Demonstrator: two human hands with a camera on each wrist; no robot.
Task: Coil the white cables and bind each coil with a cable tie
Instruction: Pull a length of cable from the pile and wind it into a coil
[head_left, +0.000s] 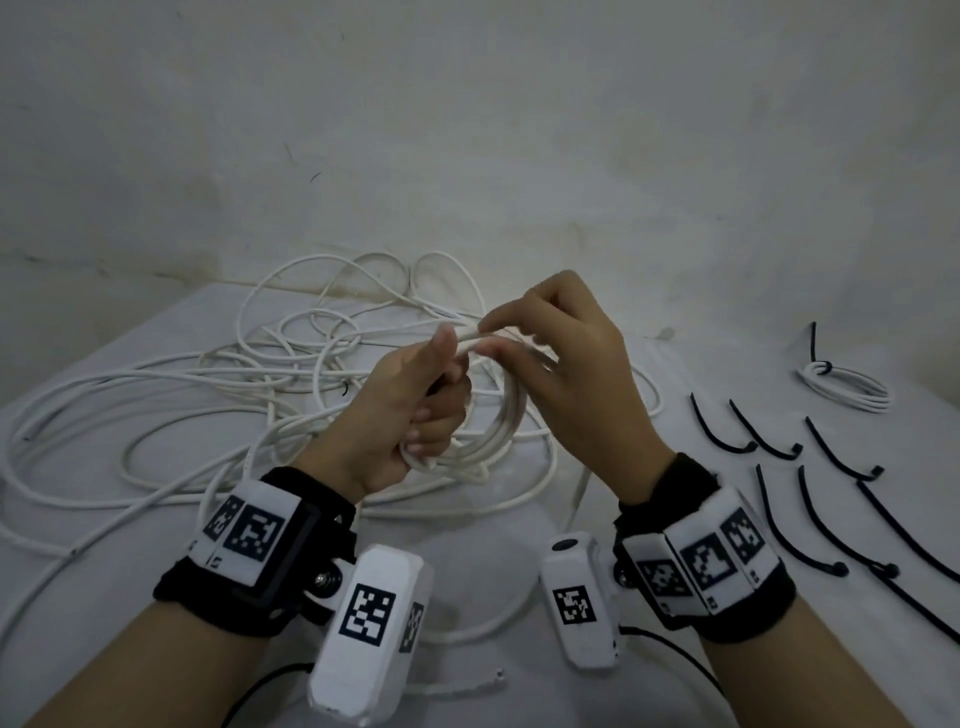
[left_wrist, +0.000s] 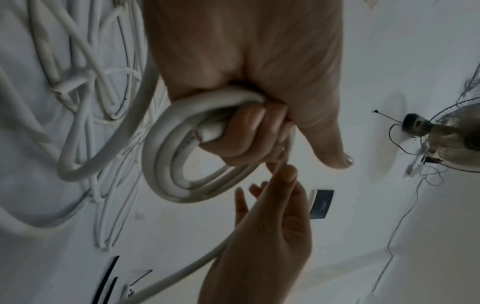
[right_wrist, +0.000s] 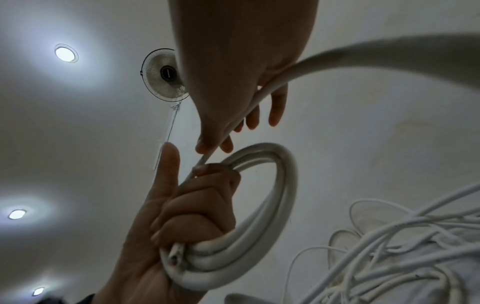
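My left hand (head_left: 421, 400) grips a small coil of white cable (head_left: 498, 421) above the table, fingers curled round its loops and thumb raised. The same coil (left_wrist: 166, 164) shows in the left wrist view, with its cut end inside my fist, and the coil (right_wrist: 262, 226) shows again from the right wrist. My right hand (head_left: 540, 332) pinches the free strand of that cable (right_wrist: 233, 125) between thumb and fingertips just above the left fist. The strand runs back across my right palm. A tangle of loose white cables (head_left: 218, 384) lies on the table behind and to the left.
Several black cable ties (head_left: 810, 467) lie spread on the table at the right. A finished coil bound with a black tie (head_left: 841, 384) sits at the far right. The white table (head_left: 467, 571) meets a pale wall behind. A fan (right_wrist: 163, 76) hangs overhead.
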